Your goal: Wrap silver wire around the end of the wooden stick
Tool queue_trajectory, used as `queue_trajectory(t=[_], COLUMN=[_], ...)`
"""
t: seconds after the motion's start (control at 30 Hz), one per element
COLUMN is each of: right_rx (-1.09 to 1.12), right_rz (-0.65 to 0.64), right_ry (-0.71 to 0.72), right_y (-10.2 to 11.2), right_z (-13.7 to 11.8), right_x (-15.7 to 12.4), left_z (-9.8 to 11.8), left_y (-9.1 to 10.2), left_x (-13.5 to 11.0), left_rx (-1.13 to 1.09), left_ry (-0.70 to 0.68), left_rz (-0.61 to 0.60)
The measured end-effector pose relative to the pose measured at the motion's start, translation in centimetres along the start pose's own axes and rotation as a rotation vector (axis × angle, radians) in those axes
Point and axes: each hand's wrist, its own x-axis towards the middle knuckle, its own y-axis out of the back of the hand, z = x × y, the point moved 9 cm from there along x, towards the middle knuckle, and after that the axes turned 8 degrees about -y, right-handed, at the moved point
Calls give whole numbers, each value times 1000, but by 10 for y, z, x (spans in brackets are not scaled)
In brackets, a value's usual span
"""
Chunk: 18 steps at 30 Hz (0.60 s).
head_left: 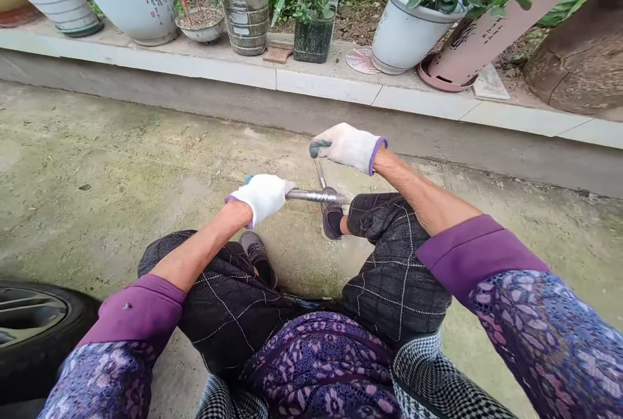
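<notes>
My left hand [263,197], in a white glove with a purple cuff, is closed around one end of a grey metal bar [298,194]. The bar lies roughly level above the ground between my knees, with a shiny ribbed or wire-wound section in its middle. A thinner metal rod [320,173] rises from near a rounded joint on the bar. At its top is my right hand [346,145], gloved with grey-green fingertips, its fingers curled at the rod's end. The bar's far end is blurred near my right knee.
A low tiled ledge [326,87] runs across the front, bearing several potted plants, among them a white pot [411,33]. A wheel with a black tyre [80,315] is at lower left. My shoes [256,247] rest on the mossy concrete ground [121,179].
</notes>
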Motion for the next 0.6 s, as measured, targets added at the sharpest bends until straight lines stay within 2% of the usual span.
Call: queue_trajectory(t=[0.07,0.17,0.23,0.3,0.37,0.47,0.53,0.6], right_rx=[24,117,143,80,-35,-227,-325,-374], right_rz=[-9,-23,-34,-36,-42,-63,-73,-82], right_ry=[-3,25,68,83,68,65,79,74], right_y=[1,-7,-17,-29,-40,-51,-54,-53], right_z=[7,0,-16,-34,-49,-64,-66,-61], right_x=[4,5,1,-6,-12,-19,-19,-16], left_z=[-7,-38,-61,-82,-99,-108,-101,-84], left_y=[20,45,51,49,42,29,19,9], left_x=[-8,-23,-28,-26,-18,-1,8,13], left_rx=[-285,-682,-826,-858,-743,-320,-79,61], left_ry=[38,194,297,362,403,438,429,383], left_rz=[146,386,482,520,485,307,183,79])
